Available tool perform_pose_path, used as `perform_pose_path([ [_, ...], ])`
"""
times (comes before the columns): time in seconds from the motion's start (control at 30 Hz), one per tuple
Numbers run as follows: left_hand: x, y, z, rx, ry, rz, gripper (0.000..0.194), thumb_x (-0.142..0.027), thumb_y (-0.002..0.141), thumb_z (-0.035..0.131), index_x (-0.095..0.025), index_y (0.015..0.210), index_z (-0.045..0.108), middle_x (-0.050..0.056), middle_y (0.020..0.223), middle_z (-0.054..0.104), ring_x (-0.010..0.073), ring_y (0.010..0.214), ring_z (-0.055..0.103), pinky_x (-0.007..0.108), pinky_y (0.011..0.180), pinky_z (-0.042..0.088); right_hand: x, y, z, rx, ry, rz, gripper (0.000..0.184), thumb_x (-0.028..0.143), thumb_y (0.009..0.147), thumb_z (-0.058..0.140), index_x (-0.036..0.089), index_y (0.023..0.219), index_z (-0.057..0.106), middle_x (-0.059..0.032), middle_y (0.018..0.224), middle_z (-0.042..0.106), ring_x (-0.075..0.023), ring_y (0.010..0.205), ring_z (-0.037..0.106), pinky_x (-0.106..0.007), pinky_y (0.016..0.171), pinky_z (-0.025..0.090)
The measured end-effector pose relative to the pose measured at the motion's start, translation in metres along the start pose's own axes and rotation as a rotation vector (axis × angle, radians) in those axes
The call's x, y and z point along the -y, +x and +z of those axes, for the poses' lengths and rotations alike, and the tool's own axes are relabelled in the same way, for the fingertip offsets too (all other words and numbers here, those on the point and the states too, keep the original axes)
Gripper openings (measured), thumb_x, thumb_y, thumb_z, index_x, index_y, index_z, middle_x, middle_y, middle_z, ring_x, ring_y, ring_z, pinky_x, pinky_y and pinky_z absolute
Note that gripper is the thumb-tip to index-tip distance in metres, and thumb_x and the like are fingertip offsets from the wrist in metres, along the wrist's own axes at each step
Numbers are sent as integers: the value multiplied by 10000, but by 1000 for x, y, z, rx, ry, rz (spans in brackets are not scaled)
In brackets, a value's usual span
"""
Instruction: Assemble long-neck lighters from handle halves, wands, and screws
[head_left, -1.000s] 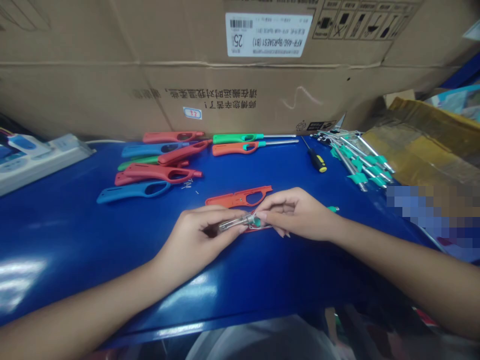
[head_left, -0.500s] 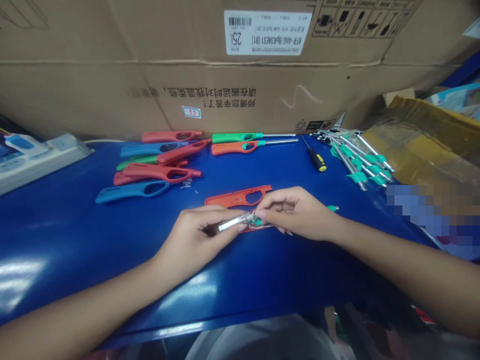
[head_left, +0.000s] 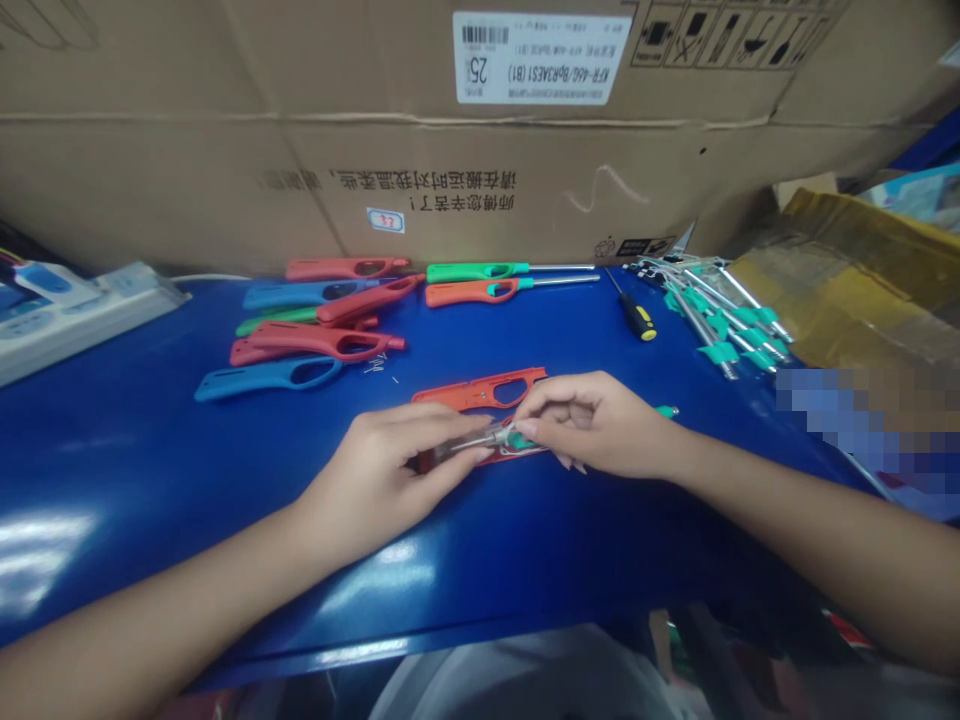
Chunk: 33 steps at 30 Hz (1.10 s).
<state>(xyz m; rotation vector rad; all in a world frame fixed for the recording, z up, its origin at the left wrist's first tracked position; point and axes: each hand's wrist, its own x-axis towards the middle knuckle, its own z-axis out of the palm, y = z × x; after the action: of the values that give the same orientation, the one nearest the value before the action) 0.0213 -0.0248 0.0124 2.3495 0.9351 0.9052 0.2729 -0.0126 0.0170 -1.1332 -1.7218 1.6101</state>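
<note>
My left hand (head_left: 390,455) is closed around a slim, clear-and-silver lighter fuel tank (head_left: 466,441), its metal end pointing right. Thumb and index finger of my right hand (head_left: 604,425) are pinched at that end, beside a thin white wire and a green trigger piece (head_left: 517,439). What exactly the right fingertips grip is hidden. Beneath both hands lies a red lighter shell half (head_left: 491,458), mostly covered. Just behind it on the table is a second red shell half (head_left: 444,394), inner side up. A green-tipped end (head_left: 667,411) shows past my right wrist.
Several coloured lighter handles (head_left: 277,378) lie at the left, near small screws (head_left: 375,363). Two lighters with metal tubes (head_left: 472,293) lie at the back. Right of them are a screwdriver (head_left: 637,318) and metal tubes with green triggers (head_left: 720,325). A power strip (head_left: 97,315) stands far left.
The fuel tank has tilted slightly in my left hand, so its bright face no longer shines. Both hands stay in nearly the same place; the view has shifted a little.
</note>
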Motion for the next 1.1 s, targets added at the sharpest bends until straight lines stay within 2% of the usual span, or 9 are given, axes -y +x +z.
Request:
perform_pose_path([
  [0.1, 1, 0, -7, 108, 42, -20, 218, -275, 956, 696, -199, 1157, 738, 25, 982, 793, 121, 717, 702, 225, 678, 544, 2, -1, 1, -22, -2, 18, 220, 360, 887, 716, 151, 934, 669, 59, 570, 574, -67, 447, 524, -180, 422, 451],
  [0.2, 1, 1, -12, 195, 62, -47, 156, -277, 964, 677, -196, 1088, 724, 8, 904, 757, 128, 741, 679, 235, 679, 526, 4, -2, 1, -39, -7, 42, 211, 347, 900, 699, 145, 950, 669, 64, 540, 563, -67, 445, 517, -171, 418, 449],
  [0.37, 1, 4, -16, 281, 110, 15, 111, -255, 983, 631, -194, 1017, 717, 29, 947, 728, 181, 911, 652, 306, 821, 521, 4, -2, 0, -41, 6, 49, 217, 350, 905, 691, 139, 951, 672, 64, 537, 560, -67, 454, 516, -169, 426, 460],
  [0.47, 3, 4, -17, 316, 143, -2, 128, -283, 989, 621, -207, 1015, 721, 32, 972, 723, 191, 920, 654, 315, 812, 523, 3, -1, 1, -46, 26, 54, 210, 345, 897, 703, 144, 950, 671, 64, 539, 564, -67, 457, 517, -168, 427, 460],
  [0.63, 4, 2, -21, 335, 173, -24, 215, -376, 969, 662, -214, 1091, 735, 36, 1009, 716, 186, 894, 681, 296, 775, 539, 2, -1, 1, -46, 31, 55, 200, 334, 901, 698, 143, 955, 673, 62, 538, 568, -65, 453, 516, -164, 426, 462],
  [0.73, 2, 2, -23, 345, 164, -46, 213, -344, 1012, 591, -243, 1106, 752, 26, 1024, 720, 161, 871, 695, 257, 723, 530, 3, -2, 1, -47, 36, 54, 201, 326, 904, 689, 135, 965, 669, 60, 538, 571, -66, 458, 522, -162, 429, 467],
  [0.87, 0, 2, -23, 349, 133, -68, 201, -303, 1000, 612, -259, 1115, 772, 19, 1018, 726, 142, 839, 697, 241, 720, 527, 2, -2, 1, -42, 37, 39, 199, 319, 903, 689, 135, 973, 665, 60, 546, 569, -62, 456, 511, -157, 419, 455],
  [1.1, 3, 4, -16, 258, -9, -230, 106, -288, 919, 722, -235, 947, 810, 6, 851, 740, 106, 661, 630, 215, 593, 484, 1, -3, 2, -49, 5, 0, 211, 335, 892, 704, 146, 976, 665, 60, 591, 551, -70, 483, 520, -179, 412, 427],
])
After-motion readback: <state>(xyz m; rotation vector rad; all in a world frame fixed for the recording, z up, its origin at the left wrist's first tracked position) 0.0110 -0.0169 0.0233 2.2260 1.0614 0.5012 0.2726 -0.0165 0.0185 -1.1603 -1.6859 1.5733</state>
